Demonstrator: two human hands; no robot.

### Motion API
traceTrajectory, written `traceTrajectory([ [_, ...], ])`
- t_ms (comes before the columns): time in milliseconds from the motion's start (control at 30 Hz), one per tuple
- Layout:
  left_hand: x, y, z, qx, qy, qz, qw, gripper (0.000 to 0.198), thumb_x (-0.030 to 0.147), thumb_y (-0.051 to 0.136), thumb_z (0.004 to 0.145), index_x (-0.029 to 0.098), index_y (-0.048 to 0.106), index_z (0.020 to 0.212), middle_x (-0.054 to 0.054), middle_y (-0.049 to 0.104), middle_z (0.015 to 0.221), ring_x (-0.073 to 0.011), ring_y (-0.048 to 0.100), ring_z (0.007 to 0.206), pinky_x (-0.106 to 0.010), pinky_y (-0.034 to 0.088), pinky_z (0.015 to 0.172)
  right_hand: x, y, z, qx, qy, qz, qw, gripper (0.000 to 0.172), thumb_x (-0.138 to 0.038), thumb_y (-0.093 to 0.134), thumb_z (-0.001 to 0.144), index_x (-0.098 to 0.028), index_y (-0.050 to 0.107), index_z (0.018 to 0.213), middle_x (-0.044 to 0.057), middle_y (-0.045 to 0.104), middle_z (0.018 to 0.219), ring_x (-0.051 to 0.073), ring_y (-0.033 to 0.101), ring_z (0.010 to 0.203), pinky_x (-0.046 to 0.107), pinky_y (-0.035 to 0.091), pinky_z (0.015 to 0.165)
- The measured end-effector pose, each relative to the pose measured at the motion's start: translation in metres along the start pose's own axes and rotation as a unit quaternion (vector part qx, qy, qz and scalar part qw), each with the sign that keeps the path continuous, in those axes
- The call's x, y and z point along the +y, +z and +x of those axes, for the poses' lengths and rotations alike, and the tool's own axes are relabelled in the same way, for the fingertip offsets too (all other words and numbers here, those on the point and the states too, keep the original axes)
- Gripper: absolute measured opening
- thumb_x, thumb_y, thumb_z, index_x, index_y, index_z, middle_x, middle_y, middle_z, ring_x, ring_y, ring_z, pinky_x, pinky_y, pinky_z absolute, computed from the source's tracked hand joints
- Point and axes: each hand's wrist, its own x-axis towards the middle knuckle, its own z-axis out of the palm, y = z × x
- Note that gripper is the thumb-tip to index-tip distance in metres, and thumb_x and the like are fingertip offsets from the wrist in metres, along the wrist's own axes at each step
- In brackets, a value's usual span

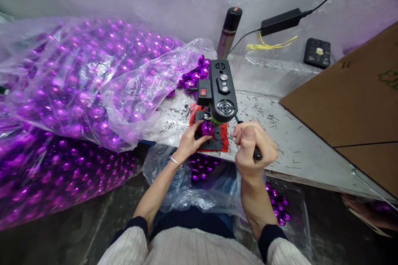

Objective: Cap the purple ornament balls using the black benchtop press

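A small black bench drill press (223,87) with a red switch stands near the table's front edge, over a dark base plate (214,145) on a red mat (225,140). My left hand (189,140), with a white band at the wrist, pinches a shiny purple faceted ball (207,128) under the machine's head. Whether the ball touches the tool cannot be made out, as the head hides that spot. My right hand (256,147) is wrapped round the black-ended lever (258,154) at the machine's right side.
Clear plastic bags of purple balls (77,78) fill the left. Dark shavings (270,120) litter the white tabletop (289,149). Behind stand a spray can (229,33) and a power adapter (281,22). A cardboard box (351,107) is at right; more balls (203,167) lie below the edge.
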Motion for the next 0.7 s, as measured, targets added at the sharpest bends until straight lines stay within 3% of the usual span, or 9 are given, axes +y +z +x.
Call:
traceTrajectory([
  [367,0.0,0.012,-0.002,0.027,0.063,0.009,0.998,0.058,0.053,0.076,0.085,0.023,0.061,0.132,-0.013,0.07,0.131,-0.0321,0.065,0.125,-0.049,0.049,0.111,0.001,0.0,-0.004,-0.004,-0.008,-0.016,1.0,0.031,-0.014,0.049,0.097,-0.022,0.05,0.067,-0.001,0.056,0.063,0.012,0.055,0.061,0.028,0.042,0.056],
  [700,-0.011,0.018,0.002,0.034,0.061,0.004,0.998,0.066,0.056,0.079,0.081,0.023,0.06,0.134,-0.014,0.069,0.133,-0.0322,0.063,0.127,-0.051,0.047,0.112,0.018,-0.001,-0.026,-0.018,-0.045,-0.021,0.999,0.026,-0.01,0.049,0.096,-0.021,0.051,0.072,-0.001,0.06,0.067,0.012,0.059,0.065,0.027,0.044,0.059],
])
